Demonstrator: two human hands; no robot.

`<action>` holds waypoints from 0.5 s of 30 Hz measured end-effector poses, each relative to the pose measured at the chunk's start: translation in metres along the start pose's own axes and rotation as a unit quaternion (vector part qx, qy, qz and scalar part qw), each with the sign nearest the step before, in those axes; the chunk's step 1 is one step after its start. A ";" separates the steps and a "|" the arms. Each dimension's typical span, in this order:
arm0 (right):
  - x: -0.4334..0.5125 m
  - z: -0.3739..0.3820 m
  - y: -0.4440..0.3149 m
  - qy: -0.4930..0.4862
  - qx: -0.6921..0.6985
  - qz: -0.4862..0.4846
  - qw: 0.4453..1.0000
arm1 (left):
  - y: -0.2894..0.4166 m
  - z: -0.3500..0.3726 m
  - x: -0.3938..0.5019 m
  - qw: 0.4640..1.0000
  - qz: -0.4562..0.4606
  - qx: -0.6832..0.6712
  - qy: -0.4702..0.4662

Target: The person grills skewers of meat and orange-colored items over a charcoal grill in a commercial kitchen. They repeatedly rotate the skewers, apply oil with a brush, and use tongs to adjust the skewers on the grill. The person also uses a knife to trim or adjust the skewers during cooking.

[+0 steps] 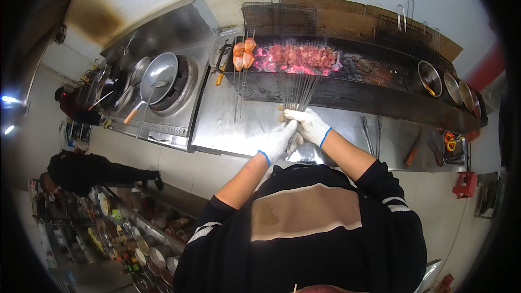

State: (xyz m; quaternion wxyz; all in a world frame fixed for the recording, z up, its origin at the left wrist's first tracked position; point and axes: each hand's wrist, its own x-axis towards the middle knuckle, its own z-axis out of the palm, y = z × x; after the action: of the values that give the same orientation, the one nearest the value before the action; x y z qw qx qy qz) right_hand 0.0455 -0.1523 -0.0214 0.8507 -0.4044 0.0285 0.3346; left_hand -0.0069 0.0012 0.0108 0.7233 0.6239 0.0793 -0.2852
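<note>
A fanned bunch of metal skewers [300, 89] runs from my hands to the charcoal grill [366, 89]. Many small pieces of red meat [303, 57] on them lie over glowing coals. My right hand [308, 125], in a white knit glove with a blue cuff, is closed around the skewer ends. Against it from the left is my left hand [280, 140], gloved alike; its fingers are partly hidden, but it appears to grip the same bunch. Larger orange-red pieces of meat [243, 54] on separate skewers rest at the grill's left end, apart from my hands.
A wok [159, 76] with a ladle sits by the burner at left. Tongs [367, 135], wooden-handled tools [412, 150] and a small tray [445, 158] with scissors lie right. Metal pots [430, 78] stand on the grill's right end. Another person [93, 171] is at far left.
</note>
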 end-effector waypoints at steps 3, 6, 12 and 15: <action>0.007 0.003 0.006 0.012 0.017 -0.072 0.997 | 0.019 -0.023 -0.005 0.871 0.135 0.443 0.163; 0.007 0.000 0.007 0.040 0.006 -0.072 0.997 | 0.042 -0.052 -0.008 0.613 0.370 0.603 0.353; 0.008 0.000 0.009 0.022 0.041 -0.079 0.996 | 0.051 -0.098 0.033 0.588 0.091 0.654 0.466; 0.008 -0.002 0.007 0.014 0.045 -0.083 0.995 | 0.040 -0.124 0.047 0.658 0.089 0.622 0.415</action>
State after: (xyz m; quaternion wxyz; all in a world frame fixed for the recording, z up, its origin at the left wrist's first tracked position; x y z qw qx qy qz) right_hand 0.0475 -0.1465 -0.0300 0.8923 -0.3716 0.0217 0.2553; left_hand 0.0818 0.1060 -0.0032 0.0803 0.9859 0.1190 0.0864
